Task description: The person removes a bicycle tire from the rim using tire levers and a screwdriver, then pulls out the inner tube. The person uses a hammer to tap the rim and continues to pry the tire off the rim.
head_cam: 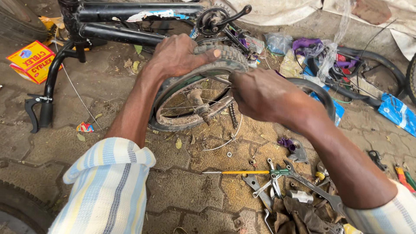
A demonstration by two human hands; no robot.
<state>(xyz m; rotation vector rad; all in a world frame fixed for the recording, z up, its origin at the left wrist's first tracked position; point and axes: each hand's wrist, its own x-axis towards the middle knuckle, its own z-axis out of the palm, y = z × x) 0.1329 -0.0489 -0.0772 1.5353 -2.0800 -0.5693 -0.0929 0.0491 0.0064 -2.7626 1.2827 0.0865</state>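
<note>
A small bicycle wheel [182, 117] with a rusty rim, spokes and a knobby black tyre [229, 56] stands tilted on the paved ground. My left hand [175, 54] grips the top of the tyre, thumb stretched across the tread. My right hand [260, 93] is closed on the rim's right side, where tyre meets rim; what its fingers hold is hidden. A black bicycle frame [125, 32] with a crank [216, 19] lies upside down just behind the wheel. A loose chain [233, 115] hangs by the hub.
Spanners and a yellow-handled screwdriver [242, 172] lie with oily rags [299, 214] at the lower right. Another tyre [323, 97], plastic bags [303, 47] and a blue packet [396, 112] sit to the right. A red-yellow box [32, 60] lies left; a tyre edge [17, 208] bottom left.
</note>
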